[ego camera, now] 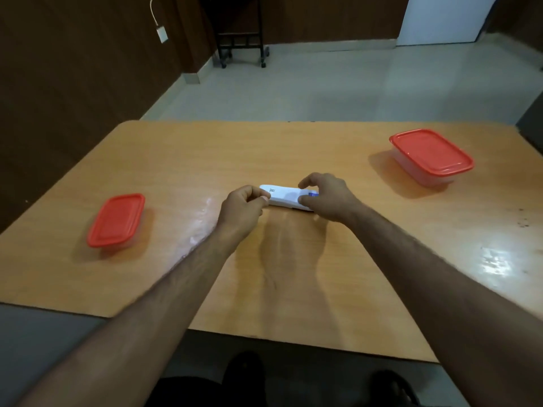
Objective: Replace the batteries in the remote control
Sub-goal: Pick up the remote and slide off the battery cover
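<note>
A white remote control (284,195) lies back-side up near the middle of the wooden table (293,148), its long side running left to right. My left hand (244,205) pinches its left end between thumb and fingers. My right hand (326,198) covers its right end, thumb pressed beside a small blue part (313,194) there. Whether the battery cover is on or off is hidden by my fingers. No loose batteries show on the table.
A small clear container with a red lid (117,220) stands at the table's left. A larger red-lidded container (430,155) stands at the far right. Beyond the table are grey floor tiles, dark wall panels and a black wheeled rack (241,30).
</note>
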